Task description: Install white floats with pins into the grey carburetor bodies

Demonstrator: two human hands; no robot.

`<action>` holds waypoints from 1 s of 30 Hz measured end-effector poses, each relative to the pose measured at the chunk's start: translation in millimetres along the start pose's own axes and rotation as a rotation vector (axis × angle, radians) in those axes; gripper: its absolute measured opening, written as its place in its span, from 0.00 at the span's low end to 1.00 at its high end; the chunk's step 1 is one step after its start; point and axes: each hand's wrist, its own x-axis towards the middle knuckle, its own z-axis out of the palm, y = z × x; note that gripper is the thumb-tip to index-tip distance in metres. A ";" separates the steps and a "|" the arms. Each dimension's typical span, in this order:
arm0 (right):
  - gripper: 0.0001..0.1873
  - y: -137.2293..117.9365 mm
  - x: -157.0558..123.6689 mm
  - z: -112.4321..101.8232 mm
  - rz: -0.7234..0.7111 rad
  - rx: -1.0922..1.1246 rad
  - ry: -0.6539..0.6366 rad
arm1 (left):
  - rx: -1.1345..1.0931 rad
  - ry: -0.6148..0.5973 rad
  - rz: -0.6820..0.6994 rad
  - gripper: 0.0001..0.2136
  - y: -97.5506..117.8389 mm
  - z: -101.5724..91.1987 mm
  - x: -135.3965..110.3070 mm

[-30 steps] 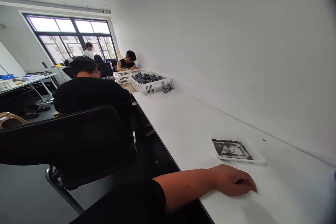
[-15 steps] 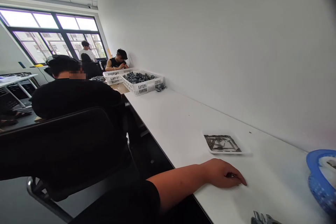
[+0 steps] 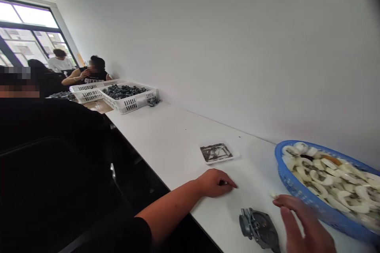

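Observation:
My left hand (image 3: 216,183) rests palm down on the white table (image 3: 166,142), its fingers curled loosely under; something small and dark shows beneath them that I cannot make out. My right hand (image 3: 304,225) hovers at the lower right with fingers stretched out, blurred by motion, empty, beside a grey metal casting (image 3: 259,227) lying on the table. A small white piece (image 3: 273,196) lies just past its fingertips. A blue basket (image 3: 299,191) full of white curved plastic parts stands right of it. A small white tray (image 3: 220,159) of thin dark metal pins sits beyond my left hand.
White slotted crates (image 3: 130,102) of dark metal parts stand far left on the table against the wall. Other people sit further along and to my left. A black chair back (image 3: 53,182) fills the lower left. Windows are at the far end.
My view has swung right: the blue basket, the grey casting and my right hand have come into sight. My left hand stays resting on the table.

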 end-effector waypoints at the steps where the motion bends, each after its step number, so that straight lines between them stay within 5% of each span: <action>1: 0.09 -1.4 -1.2 1.7 -0.029 -0.005 -0.009 | 0.000 0.009 0.024 0.13 -1.7 1.2 0.2; 7: 0.06 -8.9 -6.4 5.2 -0.153 0.069 -0.083 | -0.004 0.029 0.079 0.13 -2.2 2.5 1.0; 18: 0.12 -19.1 -14.3 18.5 -0.038 0.066 -0.177 | -0.025 0.023 0.072 0.13 -2.8 0.6 0.4; 30: 0.13 4.2 -19.0 18.6 -0.091 -0.033 -0.271 | -0.008 -0.058 0.012 0.11 -1.2 -4.4 0.7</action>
